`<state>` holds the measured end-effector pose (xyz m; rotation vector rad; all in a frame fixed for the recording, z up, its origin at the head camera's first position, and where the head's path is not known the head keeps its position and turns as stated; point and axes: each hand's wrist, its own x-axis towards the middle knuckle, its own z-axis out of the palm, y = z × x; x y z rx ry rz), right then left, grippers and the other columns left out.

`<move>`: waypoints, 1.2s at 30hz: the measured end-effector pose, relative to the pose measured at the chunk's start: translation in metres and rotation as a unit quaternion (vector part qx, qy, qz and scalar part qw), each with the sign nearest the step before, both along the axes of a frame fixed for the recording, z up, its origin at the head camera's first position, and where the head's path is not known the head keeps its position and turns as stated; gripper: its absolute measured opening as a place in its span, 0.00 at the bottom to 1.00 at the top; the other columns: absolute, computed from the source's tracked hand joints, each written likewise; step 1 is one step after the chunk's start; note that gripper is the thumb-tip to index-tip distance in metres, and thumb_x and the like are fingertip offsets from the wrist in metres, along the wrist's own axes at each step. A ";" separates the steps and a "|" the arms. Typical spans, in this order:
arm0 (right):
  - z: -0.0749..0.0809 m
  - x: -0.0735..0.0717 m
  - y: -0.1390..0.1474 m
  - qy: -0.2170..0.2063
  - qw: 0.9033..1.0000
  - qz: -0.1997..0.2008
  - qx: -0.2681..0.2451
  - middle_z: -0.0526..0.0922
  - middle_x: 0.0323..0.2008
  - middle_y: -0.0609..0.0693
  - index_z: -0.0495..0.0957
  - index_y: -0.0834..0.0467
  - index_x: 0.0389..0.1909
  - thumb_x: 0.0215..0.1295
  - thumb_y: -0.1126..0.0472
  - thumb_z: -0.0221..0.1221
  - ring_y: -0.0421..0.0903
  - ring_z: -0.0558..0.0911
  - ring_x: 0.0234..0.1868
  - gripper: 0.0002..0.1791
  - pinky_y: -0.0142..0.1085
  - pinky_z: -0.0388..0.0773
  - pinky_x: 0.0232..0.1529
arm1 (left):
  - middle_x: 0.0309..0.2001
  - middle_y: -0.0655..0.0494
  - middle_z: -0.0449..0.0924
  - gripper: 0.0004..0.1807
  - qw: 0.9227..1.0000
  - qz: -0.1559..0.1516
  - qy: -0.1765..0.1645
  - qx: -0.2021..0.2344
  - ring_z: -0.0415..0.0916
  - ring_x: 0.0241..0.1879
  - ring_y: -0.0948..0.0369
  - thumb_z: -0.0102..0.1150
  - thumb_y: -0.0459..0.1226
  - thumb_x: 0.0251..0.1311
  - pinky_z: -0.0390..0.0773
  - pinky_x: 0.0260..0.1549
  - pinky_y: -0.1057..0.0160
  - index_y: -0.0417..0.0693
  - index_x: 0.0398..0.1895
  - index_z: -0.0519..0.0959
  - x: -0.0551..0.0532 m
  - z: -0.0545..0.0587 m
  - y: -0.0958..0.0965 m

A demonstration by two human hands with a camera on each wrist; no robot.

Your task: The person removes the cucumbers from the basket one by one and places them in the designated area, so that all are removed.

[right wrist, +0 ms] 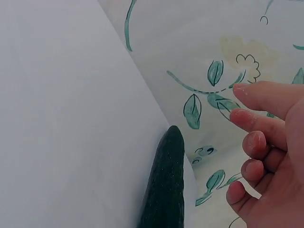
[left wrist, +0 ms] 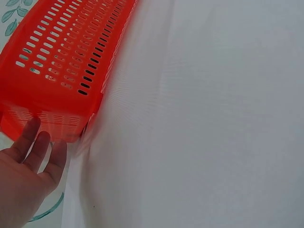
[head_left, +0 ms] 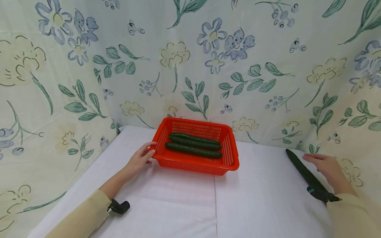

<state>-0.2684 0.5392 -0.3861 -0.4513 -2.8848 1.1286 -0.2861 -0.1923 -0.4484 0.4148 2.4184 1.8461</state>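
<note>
A red plastic basket (head_left: 190, 168) with slotted walls stands at the back of the table, with three dark green cucumbers (head_left: 193, 151) lying lengthwise in it. At its left end my left hand (head_left: 140, 158) holds the rim, some fingers over the edge and others below it. The left wrist view shows spread fingers (left wrist: 35, 152) against the basket's end wall; the thumb is hidden there. Another cucumber (head_left: 300, 167) lies on the table at the right edge. Just right of it hovers my right hand (head_left: 327, 168), fingers loosely bent, apart from the cucumber and holding nothing.
White cloth (head_left: 184, 201) covers the table and has a crease down its middle. Floral curtains (head_left: 190, 59) hang close behind and along both sides. A black camera (head_left: 119, 207) is strapped to the left wrist, and another dark device (head_left: 321, 194) to the right.
</note>
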 end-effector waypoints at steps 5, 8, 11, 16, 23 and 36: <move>0.014 -0.010 -0.019 0.043 0.998 0.044 0.031 0.66 0.68 0.73 0.66 0.71 0.68 0.72 0.34 0.51 0.67 0.67 0.61 0.44 0.44 0.73 0.46 | 0.66 0.37 0.71 0.27 1.000 0.004 -0.004 -0.002 0.74 0.57 0.40 0.50 0.44 0.76 0.79 0.55 0.42 0.60 0.75 0.61 0.001 0.001 0.001; 0.024 -0.017 -0.028 0.063 0.994 0.068 0.053 0.74 0.62 0.63 0.70 0.68 0.67 0.72 0.35 0.52 0.54 0.72 0.55 0.41 0.35 0.71 0.40 | 0.66 0.37 0.71 0.26 1.000 0.005 -0.004 -0.005 0.74 0.57 0.41 0.50 0.43 0.76 0.79 0.55 0.43 0.60 0.75 0.61 0.001 0.002 0.002; 0.035 -0.023 -0.038 0.067 0.992 0.085 0.059 0.74 0.62 0.59 0.70 0.66 0.67 0.72 0.35 0.53 0.48 0.70 0.52 0.41 0.36 0.71 0.41 | 0.66 0.37 0.71 0.26 1.000 0.003 -0.002 -0.005 0.74 0.57 0.41 0.49 0.44 0.76 0.80 0.54 0.44 0.61 0.75 0.61 0.001 0.003 0.002; 0.052 -0.037 -0.061 0.052 0.993 0.097 0.044 0.66 0.69 0.69 0.68 0.65 0.69 0.71 0.33 0.52 0.57 0.68 0.55 0.42 0.42 0.71 0.46 | 0.65 0.36 0.71 0.26 1.000 0.002 0.005 -0.003 0.75 0.56 0.42 0.49 0.44 0.77 0.81 0.53 0.46 0.59 0.75 0.61 0.000 0.004 0.001; 0.072 -0.058 -0.091 0.033 0.990 0.137 0.027 0.65 0.68 0.65 0.67 0.62 0.71 0.69 0.30 0.52 0.58 0.66 0.54 0.44 0.49 0.66 0.49 | 0.65 0.36 0.72 0.26 1.000 0.005 0.003 -0.008 0.76 0.55 0.45 0.50 0.45 0.76 0.82 0.52 0.48 0.60 0.74 0.62 0.001 0.003 0.001; 0.096 -0.093 -0.165 0.040 0.980 0.192 0.007 0.74 0.53 0.58 0.73 0.58 0.68 0.70 0.38 0.56 0.52 0.70 0.45 0.35 0.42 0.70 0.45 | 0.64 0.35 0.72 0.26 1.000 0.007 0.005 -0.011 0.75 0.56 0.42 0.50 0.45 0.76 0.82 0.52 0.48 0.60 0.74 0.62 0.000 0.001 0.002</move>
